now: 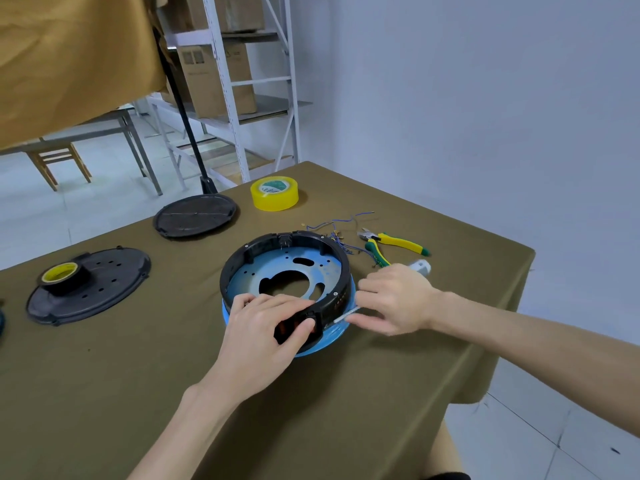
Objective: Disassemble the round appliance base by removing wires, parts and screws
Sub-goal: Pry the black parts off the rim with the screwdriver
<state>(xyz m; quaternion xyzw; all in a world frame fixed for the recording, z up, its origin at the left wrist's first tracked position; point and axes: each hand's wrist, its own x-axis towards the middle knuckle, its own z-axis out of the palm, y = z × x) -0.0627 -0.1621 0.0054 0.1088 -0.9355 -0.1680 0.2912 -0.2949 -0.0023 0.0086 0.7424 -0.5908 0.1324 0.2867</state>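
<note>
On round base [287, 271], left hand [266, 327] gripping, right hand [391, 299] seemingly prying.

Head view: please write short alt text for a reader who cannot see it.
Two hands work on a round base on a table: the left hand grips a black part at its rim, the right hand holds a thin tool against it.
</note>
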